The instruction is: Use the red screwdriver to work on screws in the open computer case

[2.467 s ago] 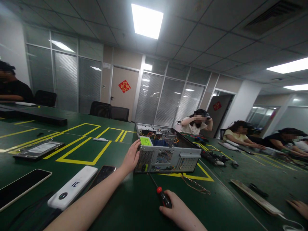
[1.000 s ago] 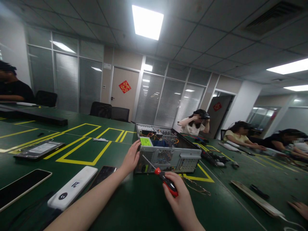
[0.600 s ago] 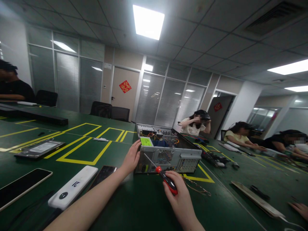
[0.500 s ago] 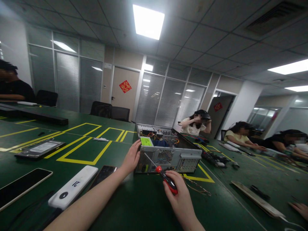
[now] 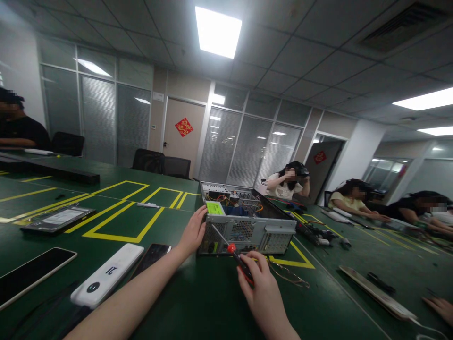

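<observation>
An opened computer case [image 5: 279, 225] stands on the green table with its rear panel facing me. Inside, at its left corner, sits a power supply with a bright green label [image 5: 214, 208]. My left hand [image 5: 194, 231] holds the case at that left corner, fingertips at the upper edge and partly hidden. In my right hand [image 5: 261, 283] is a screwdriver [image 5: 231, 249] with a red and black handle. Its shaft slants up to the left, the tip at the upper left of the rear panel; whether it sits in a screw is too small to tell.
Left of my arm lie a white power bank [image 5: 109, 274], a dark phone [image 5: 35, 276] and a hard drive [image 5: 60, 218]. Eyeglasses [image 5: 288, 275] rest right of my right hand. Farther right are cables [image 5: 318, 233] and a long pale object [image 5: 377, 290]. Other people sit around the table.
The fingers of my right hand have shifted around the screwdriver handle, and the handle has moved slightly left. My left hand and the case have stayed in place.
</observation>
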The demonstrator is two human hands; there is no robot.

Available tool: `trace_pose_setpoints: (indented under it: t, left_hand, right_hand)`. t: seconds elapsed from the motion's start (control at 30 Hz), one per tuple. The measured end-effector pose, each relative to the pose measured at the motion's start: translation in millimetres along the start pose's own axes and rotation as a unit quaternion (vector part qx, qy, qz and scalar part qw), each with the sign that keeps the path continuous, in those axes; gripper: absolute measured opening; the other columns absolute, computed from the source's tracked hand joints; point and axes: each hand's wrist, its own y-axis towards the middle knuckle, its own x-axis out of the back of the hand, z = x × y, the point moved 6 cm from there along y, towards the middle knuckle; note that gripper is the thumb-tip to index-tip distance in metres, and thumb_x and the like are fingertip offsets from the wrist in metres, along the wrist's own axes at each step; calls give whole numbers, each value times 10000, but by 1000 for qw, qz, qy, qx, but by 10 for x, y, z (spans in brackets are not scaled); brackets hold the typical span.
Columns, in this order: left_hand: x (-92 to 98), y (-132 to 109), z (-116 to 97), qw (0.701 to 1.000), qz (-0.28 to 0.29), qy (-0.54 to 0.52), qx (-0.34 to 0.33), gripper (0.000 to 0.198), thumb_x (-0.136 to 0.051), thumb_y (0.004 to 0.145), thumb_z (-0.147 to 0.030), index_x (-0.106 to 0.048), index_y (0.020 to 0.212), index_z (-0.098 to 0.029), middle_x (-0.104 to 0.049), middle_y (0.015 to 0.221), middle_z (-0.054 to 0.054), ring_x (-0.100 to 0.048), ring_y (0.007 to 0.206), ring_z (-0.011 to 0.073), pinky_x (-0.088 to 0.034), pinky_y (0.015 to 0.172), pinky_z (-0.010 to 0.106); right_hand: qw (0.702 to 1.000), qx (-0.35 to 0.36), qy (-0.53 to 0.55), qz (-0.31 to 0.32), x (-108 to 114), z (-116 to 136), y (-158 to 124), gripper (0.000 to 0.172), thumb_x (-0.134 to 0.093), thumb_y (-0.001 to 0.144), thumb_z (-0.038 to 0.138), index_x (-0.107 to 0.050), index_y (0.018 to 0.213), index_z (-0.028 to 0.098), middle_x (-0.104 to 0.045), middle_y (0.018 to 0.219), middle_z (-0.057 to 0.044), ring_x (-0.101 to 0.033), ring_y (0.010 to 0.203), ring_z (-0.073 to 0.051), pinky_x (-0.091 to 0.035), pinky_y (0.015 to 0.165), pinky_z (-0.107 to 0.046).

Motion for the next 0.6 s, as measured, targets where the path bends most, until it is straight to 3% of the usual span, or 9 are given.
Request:
trace_pose_setpoints:
  t: [0.07, 0.17, 0.27, 0.37, 0.47, 0.6]
  left_hand:
    - [1, 0, -6, 1000, -2, -2, -4, 428, -296, 922, -234, -298, 1348, -204, -342, 1410, 106, -313, 1324, 204, -283, 1095, 438]
    - [3, 2, -11, 1000, -2, -5, -5, 430, -299, 920, -229, -296, 1349, -201, -347, 1407, 106, -313, 1324, 200, -285, 1094, 433]
    - [7, 2, -8, 1000, -2, -7, 0, 433, -299, 919, -230, -294, 1351, -205, -348, 1408, 103, -314, 1324, 200, -284, 1094, 437]
    - [8, 1, -11, 1000, 0, -10, 2, 438, -297, 920, -232, -286, 1357, -206, -344, 1409, 104, -310, 1326, 204, -274, 1097, 449]
    - [8, 0, -15, 1000, 0, -11, 2, 435, -301, 920, -233, -292, 1354, -206, -350, 1405, 102, -310, 1326, 203, -271, 1100, 444]
    - [-1, -3, -9, 1000, -1, -14, 5, 424, -301, 923, -233, -302, 1346, -201, -340, 1413, 101, -304, 1328, 199, -274, 1099, 435]
  right_hand:
    - [998, 12, -61, 6, 17, 113, 23, 264, -462, 835, 257, -575, 1072, 230, -560, 1044, -102, -614, 686, -176, -520, 598, -295]
    - [991, 24, -128, 12, 65, 316, 67, 300, -457, 811, 198, -559, 1092, 226, -553, 1037, -109, -606, 642, -175, -501, 530, -282]
    - [988, 54, -140, 28, 73, 523, 70, 439, -450, 735, 100, -520, 1145, 239, -549, 1079, -119, -615, 679, -196, -510, 547, -292]
    - [991, 75, -101, 46, 30, 645, 36, 403, -435, 741, 98, -530, 1110, 229, -559, 1075, -122, -628, 758, -218, -524, 597, -301]
    - [997, 24, -53, 41, 26, 590, 48, 278, -441, 818, 215, -543, 1075, 236, -588, 1007, -106, -629, 706, -204, -501, 559, -282]
    - [993, -100, -25, 52, 95, 347, 143, 314, -376, 865, 375, -539, 1079, 214, -648, 856, -100, -627, 684, -226, -451, 578, -300]
